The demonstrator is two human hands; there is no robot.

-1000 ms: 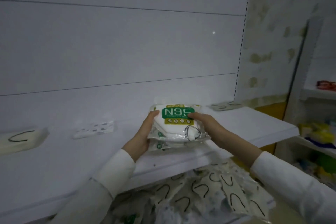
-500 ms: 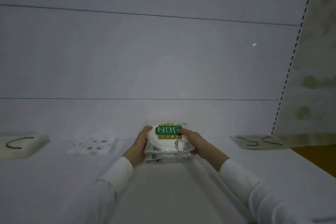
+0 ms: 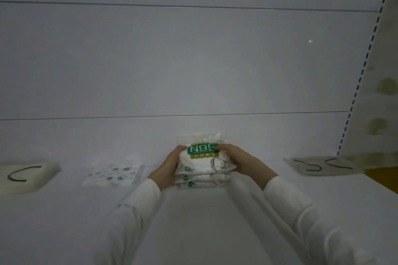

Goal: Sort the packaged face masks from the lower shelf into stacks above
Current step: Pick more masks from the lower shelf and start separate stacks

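1. White plastic wraps the stack of N95 mask packs (image 3: pixel 202 168), which rests on the upper shelf (image 3: pixel 204 226) close to the back panel (image 3: pixel 193 60), about mid-frame. The top pack carries a green N95 label, and at least three packs show along the stack's near edge.
2. The left hand (image 3: pixel 170 169) clasps the stack's left side, its fingers curled against the pack edges.
3. The right hand (image 3: pixel 240 161) grips the right side, with fingers bent over the top pack and covering the right end of the label.
4. Both arms wear white sleeves (image 3: pixel 301 217).
5. Well apart to the left, at the frame edge, lies a pale pack with a black loop (image 3: pixel 25 175). Between it and the stack lies a flat dotted pack (image 3: pixel 113 175).
6. To the right, clear packs with black loops (image 3: pixel 318 166) lie flat on the shelf near the foot of a slotted upright (image 3: pixel 364 71).
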